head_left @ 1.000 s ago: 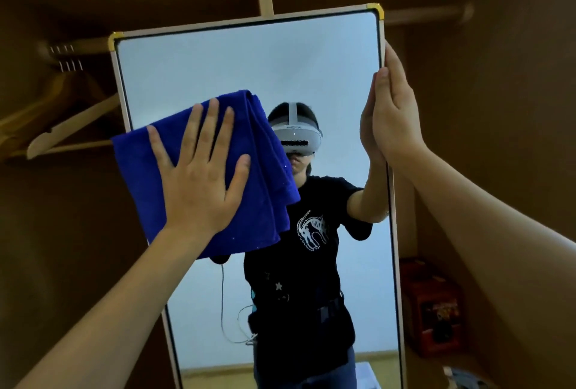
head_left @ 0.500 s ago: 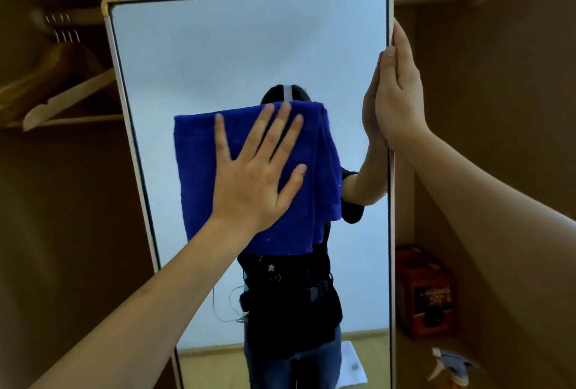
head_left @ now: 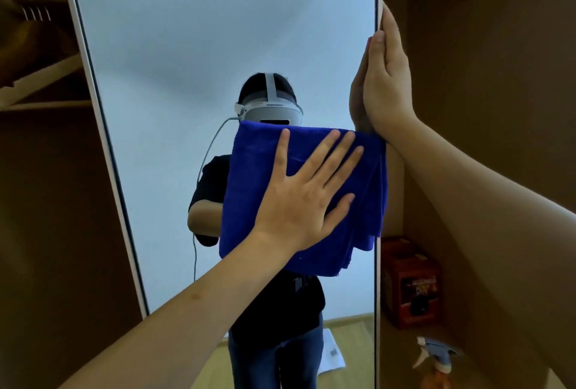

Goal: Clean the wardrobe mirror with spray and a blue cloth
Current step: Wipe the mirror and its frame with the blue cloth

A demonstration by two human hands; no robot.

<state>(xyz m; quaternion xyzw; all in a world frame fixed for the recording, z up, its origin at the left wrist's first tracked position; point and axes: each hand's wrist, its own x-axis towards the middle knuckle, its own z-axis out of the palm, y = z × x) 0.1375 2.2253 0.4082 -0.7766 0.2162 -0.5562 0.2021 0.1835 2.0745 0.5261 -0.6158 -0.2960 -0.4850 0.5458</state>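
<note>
Head view — blue cloth [head_left: 258, 176] under left hand [head_left: 304, 198] hides reflected face.

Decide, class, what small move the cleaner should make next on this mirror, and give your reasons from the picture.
Probably slide the cloth back leftward, a little lower. The left hand presses it flat on the mirror, and its edge already overhangs the right frame beside the right hand steadying that edge. The glass to the left and below lies uncovered.

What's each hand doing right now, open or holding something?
Left hand: open, straight fingers pressing the blue cloth flat against the mirror.
Right hand: open, flat against the mirror's right edge.
</note>
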